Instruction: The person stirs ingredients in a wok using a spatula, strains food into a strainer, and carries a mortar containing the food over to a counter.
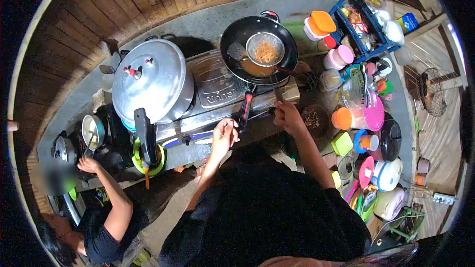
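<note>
My right hand point(288, 117) is closed around the handle of a wire strainer point(252, 48). The strainer sits over a black wok point(231, 28) and holds brown fried strips point(266, 52). Brown oil point(257, 70) shows in the wok below it. A spatula point(236, 51) leans inside the wok at the left, and a dark wooden-looking handle crosses its right rim. My left hand point(225, 135), fingers folded in and seemingly holding nothing, is just left of the wok's red-and-black handle point(245, 106), apart from it.
A large lidded pressure cooker point(148, 81) stands on the stove point(217, 100) at the left. At far left a co-worker's hand point(88, 164) holds a utensil in a small pot point(93, 131). Plastic tubs and a blue crate point(363, 27) crowd the right. A dark bowl point(324, 121) is near my right hand.
</note>
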A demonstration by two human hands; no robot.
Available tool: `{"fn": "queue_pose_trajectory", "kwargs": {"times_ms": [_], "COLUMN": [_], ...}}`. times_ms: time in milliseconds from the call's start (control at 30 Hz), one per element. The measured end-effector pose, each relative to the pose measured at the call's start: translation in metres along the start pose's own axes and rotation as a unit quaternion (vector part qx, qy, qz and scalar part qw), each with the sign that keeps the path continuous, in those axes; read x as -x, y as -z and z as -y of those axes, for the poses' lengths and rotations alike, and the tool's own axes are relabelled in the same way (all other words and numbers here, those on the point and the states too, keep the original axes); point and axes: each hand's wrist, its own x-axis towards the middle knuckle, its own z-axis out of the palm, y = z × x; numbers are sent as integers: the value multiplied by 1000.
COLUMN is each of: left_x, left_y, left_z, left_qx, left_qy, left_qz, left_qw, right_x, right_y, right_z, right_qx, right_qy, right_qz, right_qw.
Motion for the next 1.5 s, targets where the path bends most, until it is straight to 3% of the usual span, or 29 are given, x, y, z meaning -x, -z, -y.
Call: {"fn": "queue_pose_trajectory", "kwargs": {"times_ms": [100, 333, 633, 900, 1067, 1133, 1267, 1333, 1433, 1500], "left_x": [-4, -8, -18, -21, -17, -14, -9, -6, -3, 0], "left_y": [7, 10, -1, -11, -8, -2, 9, 13, 21, 24], "left_z": [1, -4, -10, -17, -14, -9, -1, -5, -4, -3], "left_qx": [-2, 21, 3, -24, -5, 14, 19, 18, 38, 50], "left_qy": [5, 3, 7, 29, 16, -3, -2, 8, -1, 4], "left_qz": [12, 51, 116, 140, 135, 131, 114, 103, 78, 63], "left_qw": [1000, 998, 993, 989, 991, 991, 993, 994, 996, 997], "right_x": [11, -10, 16, 30, 25, 24, 17, 9, 19, 24], "right_y": [-13, 0, -3, -1, 4, 2, -12, -4, -25, -37], "right_z": [-4, -7, -16, -20, -21, -24, -21, -23, -14, -13], "right_qx": [52, 24, 51, 54, 46, 49, 51, 56, 50, 65], "right_qy": [78, 18, 66, 104, 61, 106, 92, 82, 72, 97], "right_qz": [-38, -46, -10, -38, -33, -76, -83, -19, -49, -124], "right_qw": [995, 999, 996, 992, 997, 990, 991, 995, 995, 985]}}
